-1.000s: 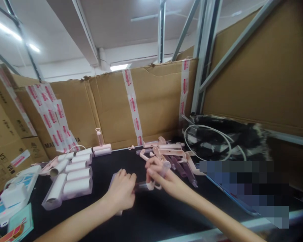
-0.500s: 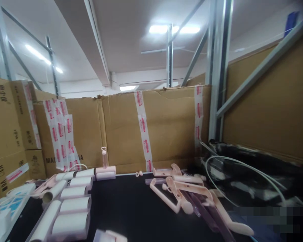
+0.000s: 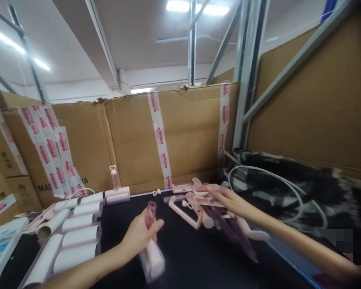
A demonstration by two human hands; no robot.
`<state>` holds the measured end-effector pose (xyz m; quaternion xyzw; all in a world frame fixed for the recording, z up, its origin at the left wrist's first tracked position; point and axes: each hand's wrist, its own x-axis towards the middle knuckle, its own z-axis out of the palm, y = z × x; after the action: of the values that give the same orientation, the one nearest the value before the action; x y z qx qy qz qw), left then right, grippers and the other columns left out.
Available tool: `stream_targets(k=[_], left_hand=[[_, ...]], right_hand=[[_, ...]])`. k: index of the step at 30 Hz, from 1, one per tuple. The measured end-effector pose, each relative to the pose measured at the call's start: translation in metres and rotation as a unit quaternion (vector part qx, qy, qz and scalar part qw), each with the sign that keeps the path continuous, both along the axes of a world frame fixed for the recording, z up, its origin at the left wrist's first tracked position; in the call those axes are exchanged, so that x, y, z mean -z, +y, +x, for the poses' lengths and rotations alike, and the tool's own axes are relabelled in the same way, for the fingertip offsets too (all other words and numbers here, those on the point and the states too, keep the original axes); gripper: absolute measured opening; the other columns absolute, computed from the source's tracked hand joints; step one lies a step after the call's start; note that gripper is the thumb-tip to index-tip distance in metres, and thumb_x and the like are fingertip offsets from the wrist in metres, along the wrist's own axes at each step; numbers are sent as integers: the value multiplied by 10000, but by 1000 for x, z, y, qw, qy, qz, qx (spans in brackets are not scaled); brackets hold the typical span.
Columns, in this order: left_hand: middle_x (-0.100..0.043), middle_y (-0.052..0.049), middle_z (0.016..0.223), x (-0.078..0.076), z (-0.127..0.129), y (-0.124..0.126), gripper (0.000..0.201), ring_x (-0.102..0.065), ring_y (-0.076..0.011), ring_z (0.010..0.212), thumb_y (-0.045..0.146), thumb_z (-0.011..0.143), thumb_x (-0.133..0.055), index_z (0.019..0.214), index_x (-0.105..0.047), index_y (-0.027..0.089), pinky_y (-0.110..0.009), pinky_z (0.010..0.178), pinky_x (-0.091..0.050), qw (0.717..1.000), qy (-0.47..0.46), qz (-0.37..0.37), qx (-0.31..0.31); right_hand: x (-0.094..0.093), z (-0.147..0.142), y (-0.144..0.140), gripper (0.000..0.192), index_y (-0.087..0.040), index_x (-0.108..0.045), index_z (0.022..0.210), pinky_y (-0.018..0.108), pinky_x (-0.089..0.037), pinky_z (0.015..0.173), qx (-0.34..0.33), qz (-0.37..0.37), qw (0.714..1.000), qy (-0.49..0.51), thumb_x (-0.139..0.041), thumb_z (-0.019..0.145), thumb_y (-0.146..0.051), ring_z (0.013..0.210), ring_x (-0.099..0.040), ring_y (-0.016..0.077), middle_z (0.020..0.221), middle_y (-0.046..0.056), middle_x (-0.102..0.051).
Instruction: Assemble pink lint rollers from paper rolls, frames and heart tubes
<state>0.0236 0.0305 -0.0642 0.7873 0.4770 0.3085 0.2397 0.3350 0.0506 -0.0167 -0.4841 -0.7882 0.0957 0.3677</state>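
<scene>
In the head view, my left hand (image 3: 138,233) is closed around the purple see-through handle of a lint roller (image 3: 153,261). The handle's open end sticks up past my thumb, and the white roll in its clear cover hangs below the hand. My right hand (image 3: 221,196) is at the far side of a pile of pink roller handles (image 3: 185,212), its fingers stretched out over them. It touches or nearly touches the top pieces; its thumb is partly hidden. Purple see-through pieces (image 3: 231,224) lie under the pink ones.
Several white lint rolls (image 3: 76,253) are lined up at the left. An assembled pink roller (image 3: 117,192) stands at the back, near a small pink heart-ended piece (image 3: 157,192). Cardboard walls (image 3: 132,140) enclose the black table (image 3: 123,218). A white cable (image 3: 267,168) loops at the right.
Both hands have come into view. The left hand now holds a lint roller raised from the near edge; the right hand has reached over the pink pile. The camera view has shifted.
</scene>
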Motion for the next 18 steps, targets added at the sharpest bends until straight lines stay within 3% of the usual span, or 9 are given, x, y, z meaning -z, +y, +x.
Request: stream_targets(k=[2, 4, 6, 9, 11, 13, 16, 18], left_hand=[[-603, 5, 714, 4, 3, 1, 291, -581, -156, 638, 444, 826, -468, 953, -421, 186, -300, 682, -460, 999, -37, -25, 29], [-593, -71, 982, 2, -4, -2, 503, -575, -210, 904, 429, 724, -607, 1091, -379, 171, -373, 869, -422, 999, -31, 21, 30], [-465, -139, 1218, -3, -18, -7, 758, -434, -288, 1155, 429, 591, -724, 1183, -332, 166, -453, 1006, -304, 998, -10, 57, 10], [-342, -161, 1322, -5, -38, -16, 1001, -306, -351, 1256, 455, 443, -811, 1248, -279, 189, -507, 1035, -247, 1000, -2, 24, 11], [-325, -163, 1330, 0, -45, -22, 1064, -330, -340, 1251, 448, 422, -830, 1271, -236, 205, -491, 1025, -279, 999, -29, -16, 42], [-306, -177, 1337, 9, -45, -27, 1090, -353, -323, 1245, 422, 434, -839, 1282, -189, 207, -476, 1016, -301, 996, -76, -29, 31], [-358, -182, 1304, 24, -43, -31, 1109, -376, -306, 1237, 382, 449, -848, 1283, -138, 209, -481, 1018, -298, 990, -138, -24, -8], [-470, -154, 1212, 33, -45, -32, 1108, -442, -284, 1187, 369, 467, -847, 1281, -113, 206, -487, 1027, -284, 987, -155, -36, 15]], right_hand=[[-4, 1, 27, 696, -176, -704, 972, 440, -415, 968, -9, -32, 999, 12, -298, 804, -716, 1091, -568, 290, 1089, 130, -655], [-8, 0, 46, 747, -152, -701, 969, 485, -369, 992, 24, -3, 999, 29, -339, 743, -766, 1142, -515, 332, 1148, 161, -615], [-13, -9, 49, 726, -150, -681, 1020, 479, -373, 985, 30, 39, 997, 62, -373, 743, -746, 1117, -527, 326, 1142, 157, -613], [-21, -48, 24, 618, -164, -636, 1108, 411, -464, 864, -39, 28, 995, 84, -394, 810, -647, 935, -613, 270, 984, 104, -672], [-21, -86, -1, 579, -166, -637, 1099, 354, -493, 747, -85, -11, 995, 52, -460, 793, -625, 822, -631, 246, 892, 76, -687], [-14, -125, -21, 603, -166, -614, 1124, 309, -481, 662, -108, -34, 993, 11, -587, 716, -608, 762, -627, 227, 902, 70, -685], [0, -164, -34, 486, -153, -648, 965, 264, -423, 563, -93, -28, 995, -38, -622, 707, -564, 663, -601, 197, 774, 54, -672], [4, -171, -35, 371, -152, -634, 808, 249, -396, 539, -101, -14, 994, -40, -562, 778, -515, 601, -574, 170, 661, 28, -638]])
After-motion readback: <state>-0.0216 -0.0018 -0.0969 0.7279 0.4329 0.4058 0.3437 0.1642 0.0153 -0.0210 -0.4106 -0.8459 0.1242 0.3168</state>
